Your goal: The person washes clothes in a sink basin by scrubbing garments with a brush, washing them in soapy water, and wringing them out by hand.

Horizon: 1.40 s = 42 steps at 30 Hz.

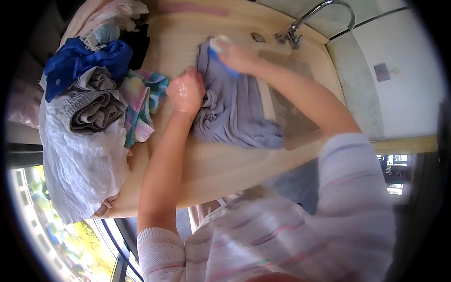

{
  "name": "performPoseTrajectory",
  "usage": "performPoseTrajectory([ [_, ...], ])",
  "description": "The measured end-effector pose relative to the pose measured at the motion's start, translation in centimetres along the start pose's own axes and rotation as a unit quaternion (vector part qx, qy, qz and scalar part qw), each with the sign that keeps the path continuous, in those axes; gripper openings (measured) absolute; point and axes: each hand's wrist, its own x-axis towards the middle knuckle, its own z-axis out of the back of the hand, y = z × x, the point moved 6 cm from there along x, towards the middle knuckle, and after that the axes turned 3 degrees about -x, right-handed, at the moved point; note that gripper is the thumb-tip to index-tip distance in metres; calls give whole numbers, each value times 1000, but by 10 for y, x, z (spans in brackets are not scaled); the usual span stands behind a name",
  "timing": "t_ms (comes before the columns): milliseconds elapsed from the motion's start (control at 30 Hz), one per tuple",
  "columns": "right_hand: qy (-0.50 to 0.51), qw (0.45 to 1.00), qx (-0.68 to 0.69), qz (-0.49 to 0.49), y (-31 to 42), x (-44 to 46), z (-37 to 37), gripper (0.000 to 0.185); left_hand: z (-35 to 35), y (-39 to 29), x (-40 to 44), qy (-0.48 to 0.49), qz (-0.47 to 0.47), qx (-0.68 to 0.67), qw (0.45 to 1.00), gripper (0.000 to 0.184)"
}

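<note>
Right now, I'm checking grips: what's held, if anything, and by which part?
Left hand: grey garment, by its bunched left side. Right hand: a blue object, likely a brush; hold point blurred.

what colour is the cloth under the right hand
The cloth is greyish purple, seen in the head view.

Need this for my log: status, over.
Left hand clenched at grey cloth. Right hand, blurred, holds blue object. Cloth spread, partly bunched. Laundry pile clear of cloth.
</note>
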Motion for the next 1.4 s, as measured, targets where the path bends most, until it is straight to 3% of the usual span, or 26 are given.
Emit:
performPoseTrajectory([
  [133,28,995,46,-86,-16,36,14,47,4,0,-2,-46,-21,-5,999,12],
  [267,-5,995,20,95,48,-56,22,41,3,2,-2,-48,-11,-22,999,13],
  [367,-9,994,100,-36,-9,-5,-17,44,3,6,6,-66,-3,-44,997,12],
  [467,-47,991,85,-96,-16,22,-10,47,0,10,3,-101,-2,-60,993,11],
  [567,-8,995,84,-49,-4,-18,2,48,3,20,9,-113,3,-55,992,10],
  [633,-51,989,138,-1,2,-74,21,47,7,14,8,-86,19,-59,994,12],
  [733,28,985,169,-11,-3,-125,25,47,40,-42,-11,-185,-209,9,960,16],
  [833,14,979,202,-11,-18,-123,9,50,12,-64,-55,71,-263,33,962,30],
  [967,138,964,228,6,-35,-114,14,56,20,-73,-86,290,-189,80,935,33],
  [1033,100,982,158,5,-47,-102,28,58,24,-81,-104,393,-168,62,902,32],
  [1067,84,989,122,4,-48,-97,31,60,33,-81,-100,353,-152,15,923,32],
  [1133,34,981,192,-24,-48,-81,39,61,46,-77,-87,268,-120,-78,953,32],
  [1167,8,974,225,-39,-46,-76,41,62,47,-73,-84,192,-219,27,956,37],
  [1267,3,982,171,83,28,-92,39,61,20,-44,-107,146,-267,113,946,46],
  [1300,21,991,96,89,52,-101,29,59,14,-40,-111,236,-230,134,935,53],
  [1333,42,994,19,96,66,-104,19,57,13,-42,-113,229,-232,129,937,54],
  [1400,34,996,53,66,42,-53,2,56,10,-44,-112,210,-232,123,942,56],
])
